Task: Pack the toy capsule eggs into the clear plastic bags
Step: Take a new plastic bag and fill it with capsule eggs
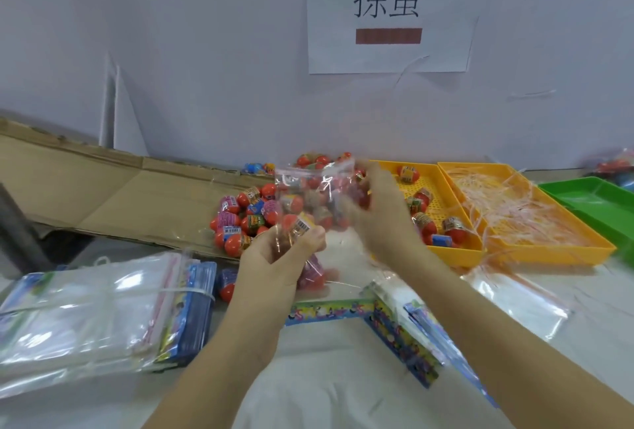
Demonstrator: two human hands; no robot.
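Two hands hold one clear bag (314, 176) of capsule eggs (294, 204): left hand (278, 264) pinches its 7 o'clock corner; right hand (377, 212) grips its 3 o'clock edge.

The right hand (374, 209) is blurred. The green tray (597, 198) is cut off at the right edge.

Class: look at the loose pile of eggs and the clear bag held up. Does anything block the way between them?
Nothing visible does. The left hand and right hand both hold the clear bag just in front of the egg pile, its zip edge uppermost.
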